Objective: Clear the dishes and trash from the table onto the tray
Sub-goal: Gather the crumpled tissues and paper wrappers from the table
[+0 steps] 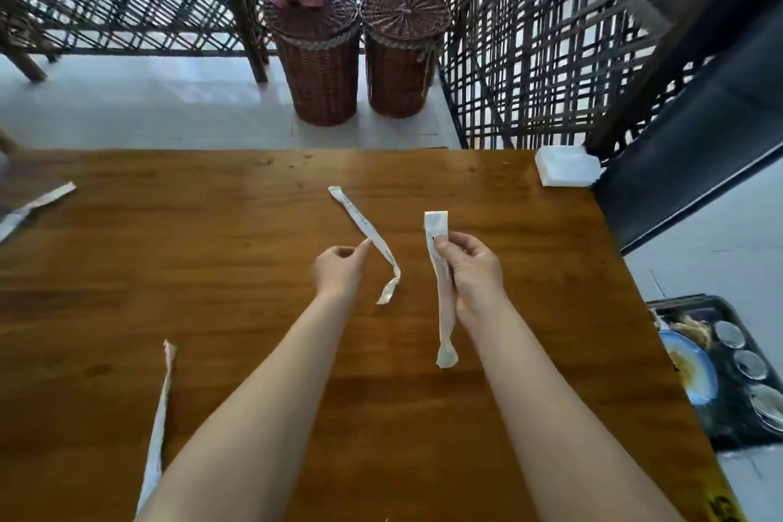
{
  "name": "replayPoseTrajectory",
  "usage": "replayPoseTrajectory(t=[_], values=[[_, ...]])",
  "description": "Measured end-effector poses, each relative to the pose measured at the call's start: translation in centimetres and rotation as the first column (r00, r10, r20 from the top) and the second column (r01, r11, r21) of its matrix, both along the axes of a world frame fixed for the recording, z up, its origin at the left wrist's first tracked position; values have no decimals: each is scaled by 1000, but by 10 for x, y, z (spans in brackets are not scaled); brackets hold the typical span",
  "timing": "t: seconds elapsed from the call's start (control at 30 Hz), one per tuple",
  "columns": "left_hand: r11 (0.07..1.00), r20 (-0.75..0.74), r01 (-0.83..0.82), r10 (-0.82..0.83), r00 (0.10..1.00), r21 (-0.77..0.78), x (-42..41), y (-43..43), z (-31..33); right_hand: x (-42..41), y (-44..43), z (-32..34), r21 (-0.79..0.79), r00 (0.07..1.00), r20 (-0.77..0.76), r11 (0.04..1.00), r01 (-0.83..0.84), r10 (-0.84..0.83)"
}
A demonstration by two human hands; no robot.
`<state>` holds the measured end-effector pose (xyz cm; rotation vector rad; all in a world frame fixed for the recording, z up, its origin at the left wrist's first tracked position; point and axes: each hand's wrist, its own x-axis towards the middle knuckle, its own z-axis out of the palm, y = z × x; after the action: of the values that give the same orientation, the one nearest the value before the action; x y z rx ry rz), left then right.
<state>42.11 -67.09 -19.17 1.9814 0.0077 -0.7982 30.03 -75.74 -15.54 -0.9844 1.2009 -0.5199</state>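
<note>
The table [212, 288] runs bare wood from its far edge, across the upper middle of the frame, to its right edge slanting down the right side; most of its centre and left is open. 4 paper strips show. The left hand [339, 267] pinches the centre strip [360, 220] at mid-length with curled fingertips, the strip's ends trailing up-left and curling down-right. The right hand [474, 267] grips the right strip [436, 225] between thumb and fingers, held upright with its tail hanging toward the wood. A 3rd strip [38, 203] lies at the left edge, upper left; a 4th strip [163, 407] lies lower left, beside the left forearm. 1 white block [565, 167] sits on the far right corner. The tray [728, 432] sits lower right, past the table's right edge and below it, holding 1 blue plate [695, 373] and at least 3 small round dishes, cropped by the frame. 2 baskets [322, 72] stand beyond the far edge.
</note>
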Motion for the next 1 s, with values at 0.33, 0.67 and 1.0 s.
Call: replayPoseTrajectory(t=[0.33, 0.67, 1.0], values=[[858, 210, 139, -273, 939, 494, 35, -71, -52, 30, -36, -29, -76, 999, -31, 997, 33, -36], [664, 190, 243, -510, 839, 707, 35, -93, -86, 25, -47, -57, -99, 995, -99, 995, 19, -29], [929, 126, 201, -250, 960, 310, 36, -70, -60, 14, -43, -53, -59, 995, -101, 998, 16, -22]])
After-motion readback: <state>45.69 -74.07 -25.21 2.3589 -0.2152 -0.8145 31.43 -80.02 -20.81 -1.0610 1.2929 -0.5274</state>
